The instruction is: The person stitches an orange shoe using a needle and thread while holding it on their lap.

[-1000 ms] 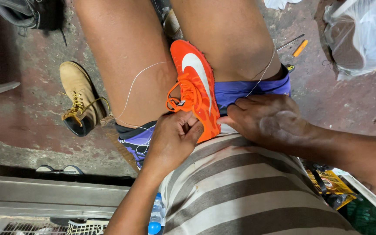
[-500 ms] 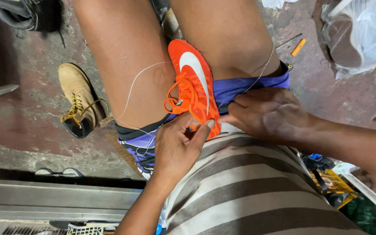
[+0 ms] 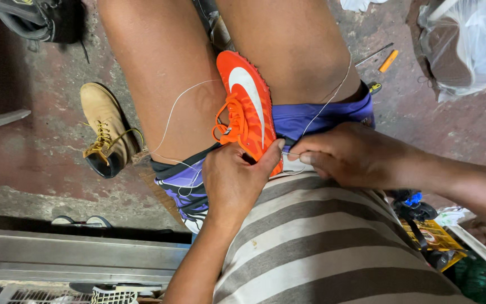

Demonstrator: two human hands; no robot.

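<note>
The orange shoe lies between the person's thighs, heel toward the striped shirt. The left hand grips the shoe's heel, thumb on its side. Right of the shoe, the right hand pinches a thread with closed fingers. A tan boot stands left of the shoe.

A tan boot stands on the stained concrete floor, an orange marker lies near a clear plastic bag, and a dark bag sits apart.
</note>
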